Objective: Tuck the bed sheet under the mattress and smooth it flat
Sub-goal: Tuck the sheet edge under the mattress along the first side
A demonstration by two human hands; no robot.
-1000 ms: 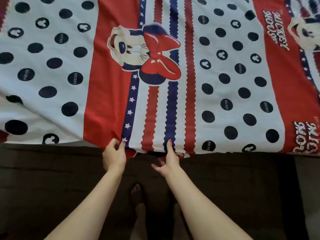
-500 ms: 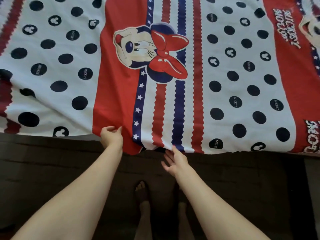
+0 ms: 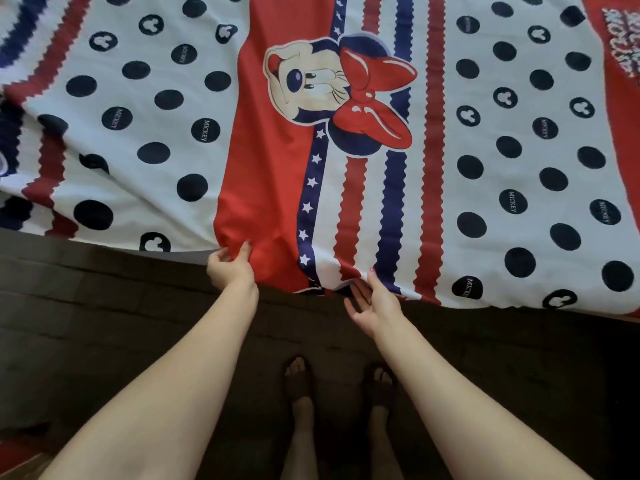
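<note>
A bed sheet (image 3: 485, 188) with red, white and navy stripes, black dots and a cartoon mouse covers the bed top and ends along the near edge. Below it the dark side of the mattress (image 3: 121, 306) is bare. My left hand (image 3: 230, 268) pinches the red part of the sheet's edge between thumb and fingers. My right hand (image 3: 372, 303) is at the striped edge, palm turned left and fingers fairly straight, with the fingertips touching the hem.
My two feet in dark sandals (image 3: 299, 382) stand on the floor close to the bed side. The sheet is wrinkled at the far left (image 3: 41, 161). A strip of red shows at the lower left corner (image 3: 14, 452).
The view shifted so the sheet pattern sits further right. My left hand moved left along the edge and pinches the red part. My right hand stays at the striped hem.
</note>
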